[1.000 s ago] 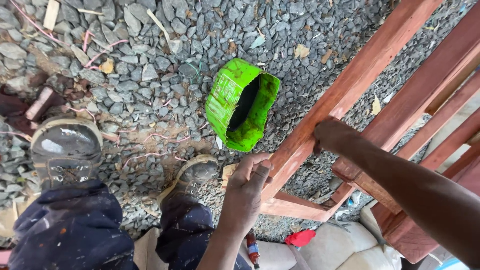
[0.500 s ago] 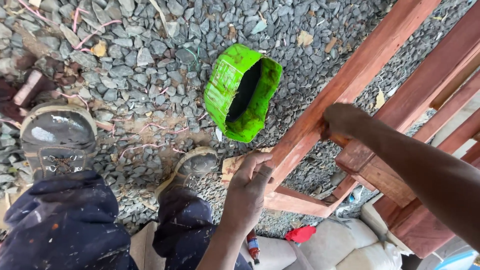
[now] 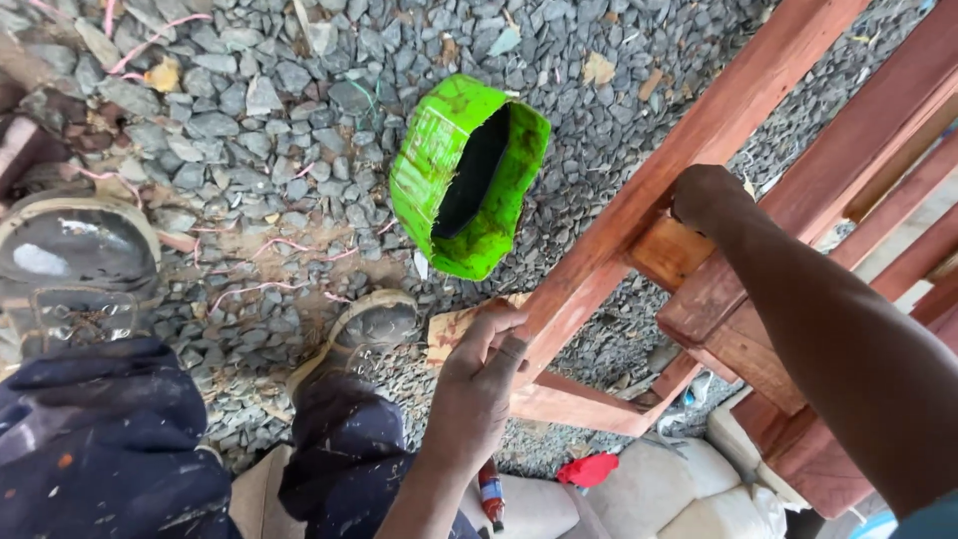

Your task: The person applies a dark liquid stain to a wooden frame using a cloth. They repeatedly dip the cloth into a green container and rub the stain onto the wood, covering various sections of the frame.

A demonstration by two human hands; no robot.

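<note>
I am seeing my left hand (image 3: 479, 374) gripping the red wooden frame (image 3: 699, 130); my right hand (image 3: 709, 195) is clasping it at two o'clock of the green container (image 3: 469, 190)

I see one clear package: a green container (image 3: 467, 176) lying on its side on the gravel (image 3: 249, 110), just left of the red wooden frame (image 3: 689, 150). It is bright green, stained darker in patches, with faint pale print on its outer wall; its cut-open mouth faces up and right, dark inside. At the bottom, beside my wrist, a small bottle (image 3: 490, 494) shows a red body with a pale label band. No signs or screens in view.
</note>
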